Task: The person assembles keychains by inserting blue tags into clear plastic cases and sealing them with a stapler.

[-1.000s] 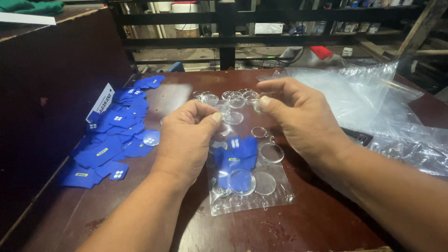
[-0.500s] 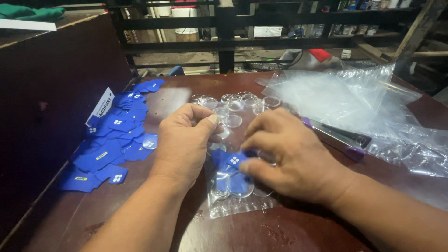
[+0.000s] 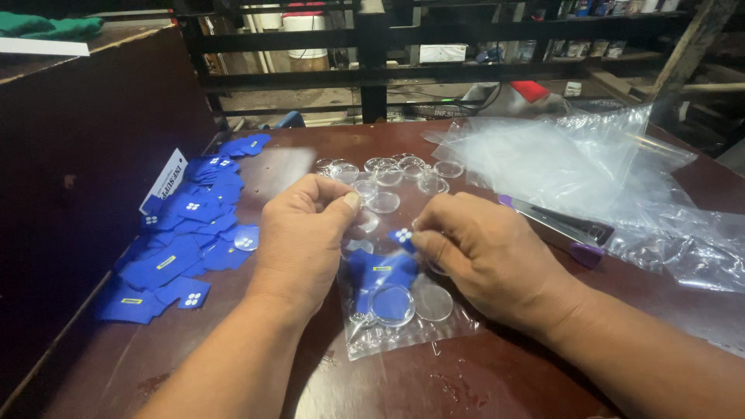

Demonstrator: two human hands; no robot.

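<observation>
On the dark reddish-brown table point(image 3: 543, 372), the person's two bare hands work close together over a small clear plastic bag point(image 3: 403, 326) that lies flat near the front edge. Left hand point(image 3: 306, 237): fingers curled inward, thumb and forefinger pressed together in a pinch on a small clear disc; the exact item is partly hidden by the fingers. Right hand point(image 3: 485, 256): fingers bent, thumb and forefinger pinching a small blue jersey-shaped cutout point(image 3: 402, 236) with white dots, held just above the bag's upper end. The two pinches sit near each other but apart. Inside the bag lie more blue cutouts point(image 3: 380, 271) and round clear plastic discs point(image 3: 392, 302), one disc resting over blue material, another point(image 3: 432, 301) beside it on the right. Beyond the hands, a loose group of clear round discs point(image 3: 388, 174) is scattered across the middle of the table. To the left, a pile of blue jersey-shaped cutouts point(image 3: 190, 225) spreads along the table's left edge, some showing white dots, some a yellow mark; a white printed card point(image 3: 164, 180) leans at the pile's far side. To the right of the right hand, a stapler with a purple base point(image 3: 563, 229) lies at an angle, partly under a large crumpled sheet of clear plastic bags point(image 3: 590, 171) that covers the table's right side. A dark wooden panel point(image 3: 93, 140) stands along the left, and black metal shelving point(image 3: 372, 70) runs behind the table.
</observation>
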